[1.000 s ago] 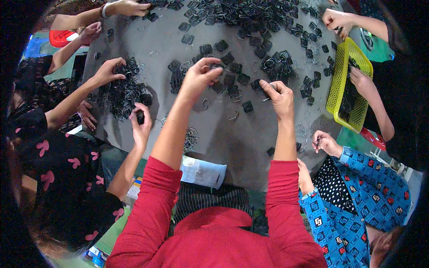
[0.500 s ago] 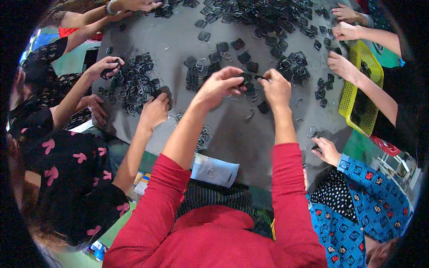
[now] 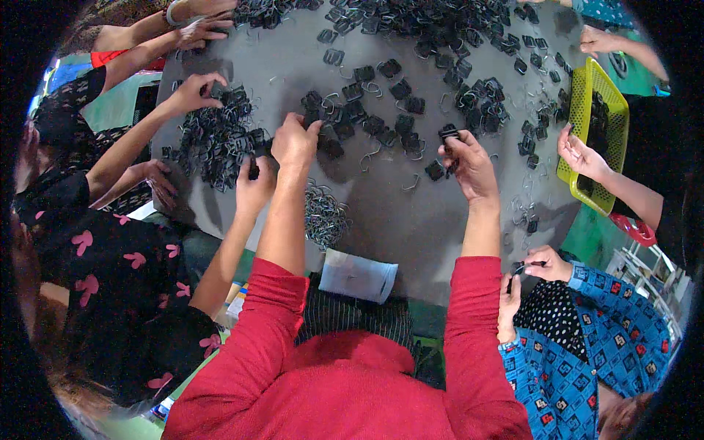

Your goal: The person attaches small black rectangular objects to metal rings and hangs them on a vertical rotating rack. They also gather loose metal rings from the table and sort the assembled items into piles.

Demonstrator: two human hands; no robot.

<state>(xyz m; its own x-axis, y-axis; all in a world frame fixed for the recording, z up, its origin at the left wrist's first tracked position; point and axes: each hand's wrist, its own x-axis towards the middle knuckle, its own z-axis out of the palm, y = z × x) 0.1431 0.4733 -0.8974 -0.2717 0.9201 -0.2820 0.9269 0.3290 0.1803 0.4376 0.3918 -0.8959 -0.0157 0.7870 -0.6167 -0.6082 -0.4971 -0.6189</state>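
My right hand [image 3: 469,165] is above the grey table [image 3: 396,227], its fingers closed on a small black plastic buckle [image 3: 449,133] that sticks out at the fingertips. To the left, my left hand [image 3: 295,143] reaches toward a loose group of black buckles [image 3: 354,110]. Its thumb stands apart from the curled fingers, and I see nothing between them. Some of these buckles have bent metal wire pieces on them. Near me, below my left hand, lies a heap of bare bent wire pieces [image 3: 325,215]. One lone black buckle [image 3: 434,171] rests beside my right hand.
A large pile of black buckles [image 3: 425,18] covers the far side. Another heap [image 3: 220,136] lies at the left, among co-workers' hands. A yellow basket [image 3: 622,125] stands at the right edge. A pale paper sheet [image 3: 358,276] sits at the near edge. A blue-patterned sleeve [image 3: 609,286] is close on the right.
My hands, close together before, have moved apart: the left went left to the buckle group, the right slightly right and nearer me. At the right, a co-worker's two hands have come together.
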